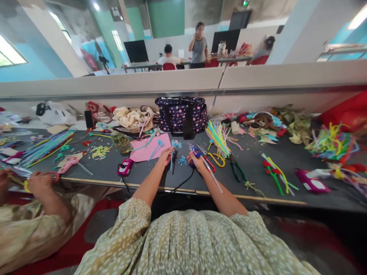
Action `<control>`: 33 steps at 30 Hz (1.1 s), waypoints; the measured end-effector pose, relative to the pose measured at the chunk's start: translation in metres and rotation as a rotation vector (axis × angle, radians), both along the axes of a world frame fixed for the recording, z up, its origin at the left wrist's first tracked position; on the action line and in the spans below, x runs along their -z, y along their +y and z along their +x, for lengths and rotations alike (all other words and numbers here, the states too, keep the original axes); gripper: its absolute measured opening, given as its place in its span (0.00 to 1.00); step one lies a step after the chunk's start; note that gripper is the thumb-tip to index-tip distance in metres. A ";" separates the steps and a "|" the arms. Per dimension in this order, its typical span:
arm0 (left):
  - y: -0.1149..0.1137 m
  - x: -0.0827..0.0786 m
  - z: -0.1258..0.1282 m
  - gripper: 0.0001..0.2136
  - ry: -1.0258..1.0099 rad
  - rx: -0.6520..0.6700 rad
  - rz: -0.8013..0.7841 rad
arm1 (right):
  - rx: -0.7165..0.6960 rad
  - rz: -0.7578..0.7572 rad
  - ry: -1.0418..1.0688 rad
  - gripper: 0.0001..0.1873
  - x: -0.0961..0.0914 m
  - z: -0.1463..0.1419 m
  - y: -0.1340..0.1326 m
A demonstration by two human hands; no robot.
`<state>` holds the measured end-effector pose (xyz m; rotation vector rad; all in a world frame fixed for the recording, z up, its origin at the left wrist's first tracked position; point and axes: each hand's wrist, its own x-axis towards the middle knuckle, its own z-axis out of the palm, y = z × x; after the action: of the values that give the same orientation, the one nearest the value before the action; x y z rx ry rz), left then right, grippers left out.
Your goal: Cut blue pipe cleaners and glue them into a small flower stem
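My left hand point(165, 156) is closed around the thin stem of a blue pipe-cleaner flower point(176, 144), which it holds up over the table. My right hand point(196, 161) grips a blue glue gun point(196, 152), its nozzle toward the flower. A translucent glue stick point(214, 178) sticks out behind the gun, and a black cord point(185, 182) runs down from it. On the dark table between my hands lies a small blue pipe-cleaner piece point(182, 160). To the left, more blue pipe-cleaner stems point(156, 149) rest on a pink sheet point(140, 153).
Yellow-handled scissors point(217, 160) and green-handled pliers point(237, 170) lie to the right, near bundled pipe cleaners point(217, 136). A dotted bag point(177, 118) stands behind. Leftward are a magenta box point(125, 167), a glass jar point(121, 143) and a co-worker's hands point(40, 184).
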<state>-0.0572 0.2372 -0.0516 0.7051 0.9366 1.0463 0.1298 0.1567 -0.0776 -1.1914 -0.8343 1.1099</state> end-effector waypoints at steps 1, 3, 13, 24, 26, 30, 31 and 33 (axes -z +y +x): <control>-0.002 0.000 -0.002 0.14 0.001 0.006 -0.003 | 0.005 -0.002 -0.001 0.30 0.001 0.000 0.000; -0.005 -0.001 -0.007 0.14 -0.003 0.013 -0.003 | 0.010 -0.006 -0.005 0.30 0.001 0.000 -0.001; -0.001 -0.002 -0.008 0.13 -0.040 0.026 0.031 | 0.013 0.010 -0.062 0.29 -0.004 -0.001 -0.006; 0.008 0.005 -0.001 0.14 -0.047 0.051 0.041 | -0.007 -0.007 -0.085 0.27 -0.001 0.001 -0.008; 0.010 0.006 -0.001 0.15 -0.056 0.063 0.048 | -0.009 -0.007 -0.079 0.26 0.000 0.001 -0.008; 0.014 0.005 0.000 0.17 -0.081 0.097 0.080 | -0.006 0.000 -0.070 0.26 0.002 0.001 -0.007; 0.015 0.005 0.001 0.18 -0.088 0.107 0.089 | -0.007 0.001 -0.067 0.26 0.003 0.001 -0.007; 0.018 0.004 0.003 0.19 -0.100 0.131 0.101 | -0.011 -0.001 -0.058 0.25 0.004 0.001 -0.006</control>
<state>-0.0540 0.2557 -0.0552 0.7803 0.7453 1.0089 0.1304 0.1507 -0.0820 -1.2265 -0.8854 1.0892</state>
